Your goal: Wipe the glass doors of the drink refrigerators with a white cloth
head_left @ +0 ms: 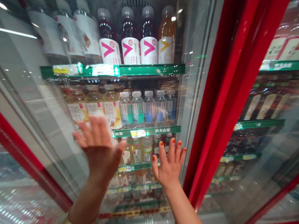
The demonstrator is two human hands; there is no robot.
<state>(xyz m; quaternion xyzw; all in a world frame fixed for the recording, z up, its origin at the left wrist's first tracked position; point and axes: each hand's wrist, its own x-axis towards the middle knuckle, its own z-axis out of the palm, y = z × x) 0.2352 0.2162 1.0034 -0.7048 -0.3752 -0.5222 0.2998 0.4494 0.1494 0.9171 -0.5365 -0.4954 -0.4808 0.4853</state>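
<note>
My left hand (99, 141) is raised at the lower left with its fingers stretched up and thumb out to the right. It is blurred by motion and holds nothing. Behind it are a glass cooler door (197, 77) and tea bottles (112, 109) with white labels. My right hand (170, 166) is lower and to the right, back towards me, fingers spread, with orange-painted nails. Nothing is in it, and it is up against or just short of the glass; I cannot tell which. Small bottles (137, 109) with teal and blue labels stand on a shelf (168, 129) above it.
Purple-drink bottles (130, 46) line the top shelf (149, 70), with an orange-drink bottle (166, 46) at their right. A red door frame (217, 102) slants along the right, beyond which another cooler holds dark bottles (265, 104). Another red frame (30, 158) crosses the lower left.
</note>
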